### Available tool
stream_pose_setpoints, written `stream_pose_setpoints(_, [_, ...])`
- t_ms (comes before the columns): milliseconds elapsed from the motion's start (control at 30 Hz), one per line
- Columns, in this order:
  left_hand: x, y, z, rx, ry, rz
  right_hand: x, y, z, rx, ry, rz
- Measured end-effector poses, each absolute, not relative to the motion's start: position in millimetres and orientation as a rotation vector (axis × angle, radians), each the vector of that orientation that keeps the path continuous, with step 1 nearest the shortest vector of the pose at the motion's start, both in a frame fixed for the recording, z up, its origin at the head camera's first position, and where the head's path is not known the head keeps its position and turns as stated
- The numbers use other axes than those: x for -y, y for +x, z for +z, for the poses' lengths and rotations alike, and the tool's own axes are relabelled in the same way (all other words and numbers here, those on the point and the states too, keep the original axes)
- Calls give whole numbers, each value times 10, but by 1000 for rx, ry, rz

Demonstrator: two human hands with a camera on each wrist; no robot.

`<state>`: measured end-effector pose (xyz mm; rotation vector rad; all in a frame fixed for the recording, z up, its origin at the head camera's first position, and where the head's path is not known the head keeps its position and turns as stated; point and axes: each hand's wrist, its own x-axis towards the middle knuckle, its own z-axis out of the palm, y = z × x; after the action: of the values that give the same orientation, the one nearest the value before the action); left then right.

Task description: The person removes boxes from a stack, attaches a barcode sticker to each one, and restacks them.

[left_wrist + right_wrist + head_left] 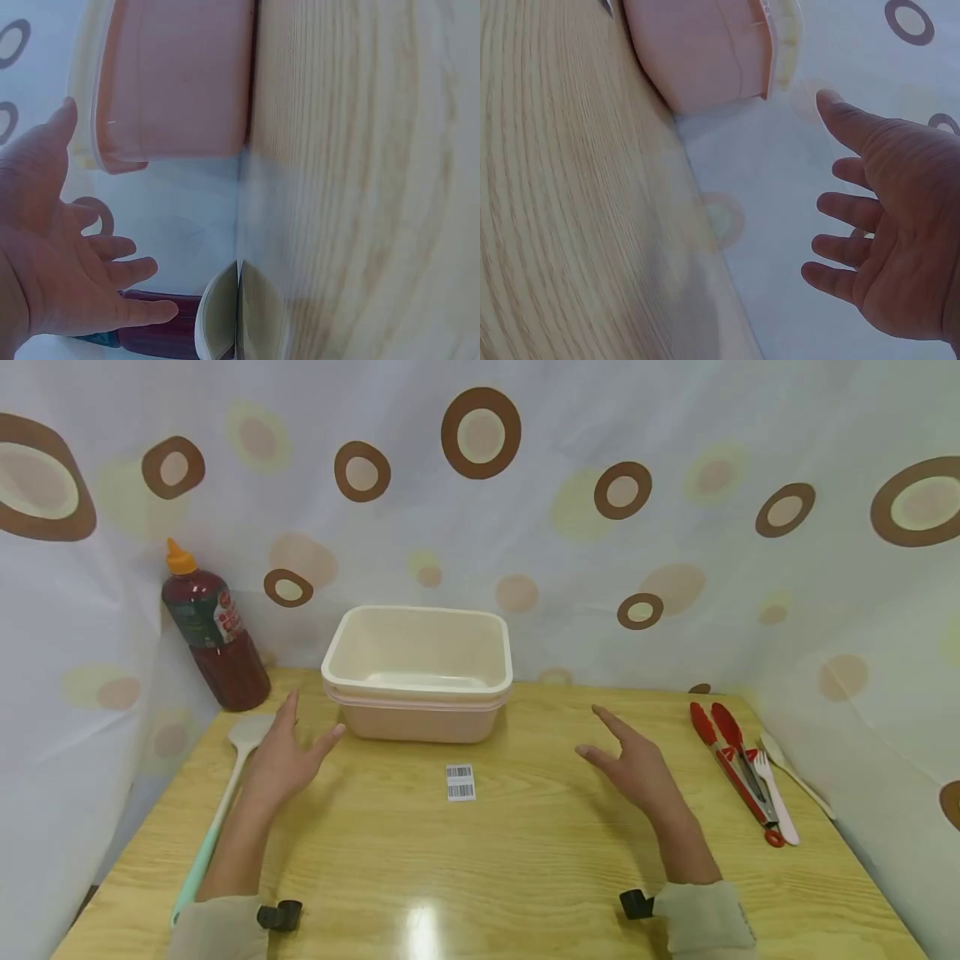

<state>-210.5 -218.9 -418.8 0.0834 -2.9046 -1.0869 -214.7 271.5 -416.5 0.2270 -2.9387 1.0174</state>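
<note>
Two nested plastic tubs stand at the back of the table: a cream tub (420, 647) inside a pink tub (422, 722). To their left my left hand (283, 764) hovers, fingers spread, touching nothing; the left wrist view shows its palm facing the pink tub (180, 75). My right hand (633, 768) is held in the air to the right of the tubs, fingers extended and holding nothing. The right wrist view shows that hand (907, 232) apart from the pink tub (697, 52). Under the left arm lies a spatula (236, 760) with a mint handle.
A dark red sauce bottle (217, 635) stands at the back left corner. On the right lie red-tipped tongs (735, 764), a pink fork (776, 797) and a cream spoon (795, 772). A barcode sticker (461, 782) is on the wooden table (510, 860). A patterned curtain (555, 552) surrounds the table.
</note>
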Motion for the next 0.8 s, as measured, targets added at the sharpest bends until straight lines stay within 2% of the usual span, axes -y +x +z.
stream_pose_setpoints(400, [2010,-2157,-4152,2815,189,-1395,-2486,-2181,-4261,2914,361,1090])
stream_pose_setpoints(800, [1871,-2443,-4266,2539,174,-1674,-1832,-2296,-4478,2969,571,1239])
